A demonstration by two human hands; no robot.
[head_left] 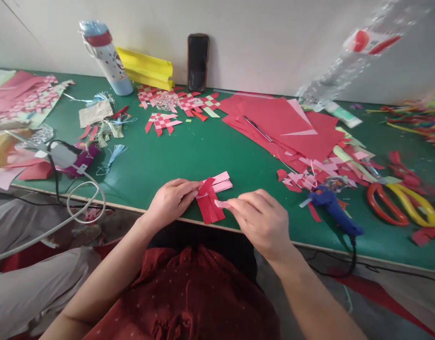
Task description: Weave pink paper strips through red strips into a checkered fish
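Near the front edge of the green table lies a partly woven piece of red paper strips [210,209] and pink paper strips [222,183]. My left hand [173,198] pinches the left side of this woven piece, thumb and fingers pressed together on it. Just to the right, my right hand [262,219] is closed, holding the end of a pink paper strip [221,204] between thumb and finger. That strip's free end points left, over the red strips. Whether it passes under any of them I cannot tell.
Red paper sheets [302,127] with a pen lie at the back right. A blue glue gun [336,210] and scissors [401,203] are at the right. Finished woven pieces [163,123], a phone [198,61] and a bottle [107,59] stand or lie along the wall. Someone's leg shows at left.
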